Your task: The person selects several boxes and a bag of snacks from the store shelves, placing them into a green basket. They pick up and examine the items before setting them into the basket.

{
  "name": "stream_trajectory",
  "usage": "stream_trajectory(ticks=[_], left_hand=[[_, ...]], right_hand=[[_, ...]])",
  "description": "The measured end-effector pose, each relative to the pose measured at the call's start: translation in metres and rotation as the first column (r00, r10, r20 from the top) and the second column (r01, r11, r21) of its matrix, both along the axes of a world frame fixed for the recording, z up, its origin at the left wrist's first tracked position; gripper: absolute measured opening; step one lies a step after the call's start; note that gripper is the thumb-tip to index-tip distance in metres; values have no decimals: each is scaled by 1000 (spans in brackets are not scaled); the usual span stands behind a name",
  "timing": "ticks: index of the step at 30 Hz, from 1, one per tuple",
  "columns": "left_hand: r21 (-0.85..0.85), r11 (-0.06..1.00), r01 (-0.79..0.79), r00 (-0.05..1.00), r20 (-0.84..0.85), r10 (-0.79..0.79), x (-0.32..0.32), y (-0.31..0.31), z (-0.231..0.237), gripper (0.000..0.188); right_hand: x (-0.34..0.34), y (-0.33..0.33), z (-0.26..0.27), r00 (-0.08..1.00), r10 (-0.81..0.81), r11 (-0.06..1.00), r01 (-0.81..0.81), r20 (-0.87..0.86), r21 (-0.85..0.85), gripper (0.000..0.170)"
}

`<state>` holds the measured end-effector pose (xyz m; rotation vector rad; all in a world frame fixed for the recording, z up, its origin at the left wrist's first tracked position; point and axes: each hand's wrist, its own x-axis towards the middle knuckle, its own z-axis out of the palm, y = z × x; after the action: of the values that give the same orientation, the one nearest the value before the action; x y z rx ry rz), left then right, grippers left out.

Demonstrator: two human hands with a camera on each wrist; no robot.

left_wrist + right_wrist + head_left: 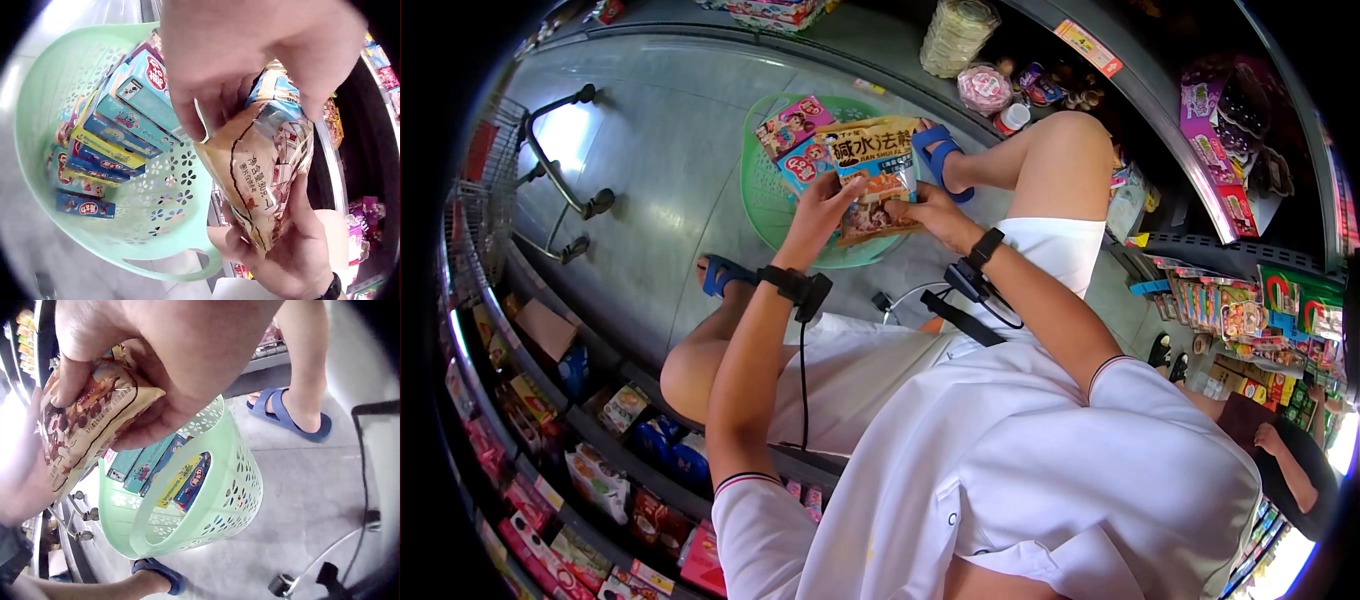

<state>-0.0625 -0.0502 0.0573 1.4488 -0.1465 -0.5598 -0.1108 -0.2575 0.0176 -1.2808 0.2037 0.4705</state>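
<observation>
Both hands hold a tan and blue printed snack bag (pixel 872 150) over a light green perforated basket (pixel 752 195). The left hand (pixel 824 212) grips the bag's left side, thumb on its front. On the opposite side the right hand (pixel 942 214) grips it too, with the thumb over the print. In the left wrist view the bag (pixel 247 172) is seen edge-on, its tan side creased between the hands. Inside the basket, several blue, yellow and pink snack boxes (pixel 140 119) stand in a row. The right wrist view shows the bag (pixel 94 419) beside the basket's handle.
The basket stands on the tiled floor (pixel 665 210) between the person's feet in blue sandals (pixel 940 160). Stocked shelves (pixel 1080 50) run along the back and right, with more shelves (pixel 590 400) at lower left. A wire cart (pixel 490 190) is at left. Another person (pixel 1280 460) is behind.
</observation>
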Motion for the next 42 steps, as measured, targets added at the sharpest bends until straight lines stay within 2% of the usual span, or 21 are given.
stream_trajectory(ticks=[10, 16, 25, 28, 42], left_hand=[[61, 996, 60, 998, -32, -58, -1, 0, -5, 48], [85, 993, 86, 987, -146, -73, -4, 0, 2, 55], [-15, 999, 42, 979, -197, -44, -5, -2, 0, 43], [0, 1000, 2, 973, -231, -2, -5, -2, -11, 39], [14, 999, -30, 977, -210, 33, -5, -3, -10, 38]], right_hand=[[-2, 0, 1, 999, 41, 998, -41, 2, -37, 39], [-2, 0, 4, 999, 51, 996, -51, -11, -75, 40], [-3, 2, 11, 999, 48, 998, -48, -12, -50, 40], [-3, 4, 15, 999, 45, 999, -45, -17, -25, 42], [-2, 4, 12, 998, 67, 997, -68, -10, -43, 49]])
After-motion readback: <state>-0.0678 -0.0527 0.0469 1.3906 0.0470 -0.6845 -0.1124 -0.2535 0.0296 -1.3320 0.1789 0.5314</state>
